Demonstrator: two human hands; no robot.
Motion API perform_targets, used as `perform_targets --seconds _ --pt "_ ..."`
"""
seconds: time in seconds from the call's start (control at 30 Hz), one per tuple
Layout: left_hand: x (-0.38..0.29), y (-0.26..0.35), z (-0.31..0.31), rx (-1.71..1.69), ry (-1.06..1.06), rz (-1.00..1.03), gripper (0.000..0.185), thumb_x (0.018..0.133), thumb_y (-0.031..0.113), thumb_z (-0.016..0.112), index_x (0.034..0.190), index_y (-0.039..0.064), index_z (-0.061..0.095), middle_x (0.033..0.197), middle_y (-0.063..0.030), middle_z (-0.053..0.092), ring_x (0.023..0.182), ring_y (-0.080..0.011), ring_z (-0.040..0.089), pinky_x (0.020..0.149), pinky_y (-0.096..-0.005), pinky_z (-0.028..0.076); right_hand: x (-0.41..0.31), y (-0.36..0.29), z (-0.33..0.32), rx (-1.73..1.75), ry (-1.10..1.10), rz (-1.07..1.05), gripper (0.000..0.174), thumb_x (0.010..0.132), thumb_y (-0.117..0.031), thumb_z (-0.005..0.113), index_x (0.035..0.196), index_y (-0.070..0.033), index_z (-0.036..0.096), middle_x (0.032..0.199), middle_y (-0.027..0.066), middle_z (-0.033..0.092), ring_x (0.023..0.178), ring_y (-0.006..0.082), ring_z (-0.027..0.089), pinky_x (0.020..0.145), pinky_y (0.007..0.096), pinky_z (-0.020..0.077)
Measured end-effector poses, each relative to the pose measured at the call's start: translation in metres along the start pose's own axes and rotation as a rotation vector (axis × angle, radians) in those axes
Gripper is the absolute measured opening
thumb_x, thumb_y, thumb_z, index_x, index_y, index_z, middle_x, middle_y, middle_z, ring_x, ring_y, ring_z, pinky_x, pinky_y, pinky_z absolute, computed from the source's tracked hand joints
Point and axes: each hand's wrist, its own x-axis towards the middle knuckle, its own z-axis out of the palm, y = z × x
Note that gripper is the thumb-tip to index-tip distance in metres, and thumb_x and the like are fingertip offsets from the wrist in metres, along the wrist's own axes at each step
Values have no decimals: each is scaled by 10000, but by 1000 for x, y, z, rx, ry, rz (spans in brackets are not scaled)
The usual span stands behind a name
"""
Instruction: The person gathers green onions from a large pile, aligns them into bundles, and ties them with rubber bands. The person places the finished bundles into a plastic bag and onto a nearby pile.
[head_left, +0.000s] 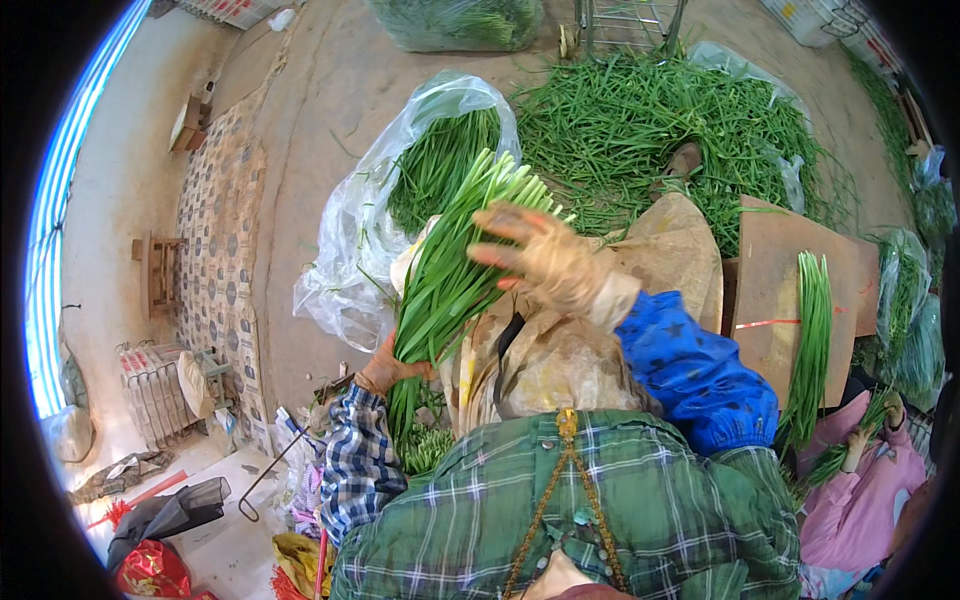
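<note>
My left hand (391, 369) is closed around the leafy end of a thick bunch of green garlic chives (442, 277). The bunch slants up and to the right across my lap, with its pale cut stem ends at the top. Over those stems, my right hand (551, 259) wears a worn, stained glove. Its fingers are spread and blurred, and whether they touch the stems is hard to tell. Just beyond the bunch, an open clear plastic bag (337, 270) holds more chives (442, 165). A stained tan apron (577, 367) covers my lap.
Loose green leaves (720, 112) are heaped on the floor ahead. At right, a brown board (772, 300) bears another chive bunch (811, 337). A co-worker in pink (855, 510) handles chives beyond it. A metal-framed cart (630, 26) and a filled bag (457, 22) stand at the back.
</note>
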Motion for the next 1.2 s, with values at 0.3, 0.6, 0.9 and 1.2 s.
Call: perform_targets --seconds 0.3,0.6,0.9,1.2 --pt "20 -31 -30 -39 -202 -11 796 675 -64 772 1358 74 389 1225 -76 558 1113 -190 529 924 -384 466 13 51 -47 1368 381 513 154 921 -210 571 948 -59 565 887 88 639 830 225 637 759 362 528" --pt "36 -37 -23 -975 -286 -458 635 731 31 740 1286 -1 435 1117 -197 568 962 -306 561 736 -407 498 -42 153 -138 360 776 772 317 842 -117 636 1109 18 531 1114 128 596 1074 236 551 970 343 416" --pt "45 -63 -35 -774 -506 -321 663 712 43 743 1294 47 426 1023 -186 559 872 -295 552 612 -401 484 -56 76 32 330 47 888 502 820 -398 624 1146 -16 611 1313 185 487 1252 310 402 1066 376 301" --pt "51 -73 -48 -629 -547 -430 580 667 205 767 1147 -13 526 901 -156 578 700 -254 576 578 -340 450 -27 133 -19 -587 184 552 103 672 -190 601 623 -110 644 684 123 606 702 294 612 626 404 500"
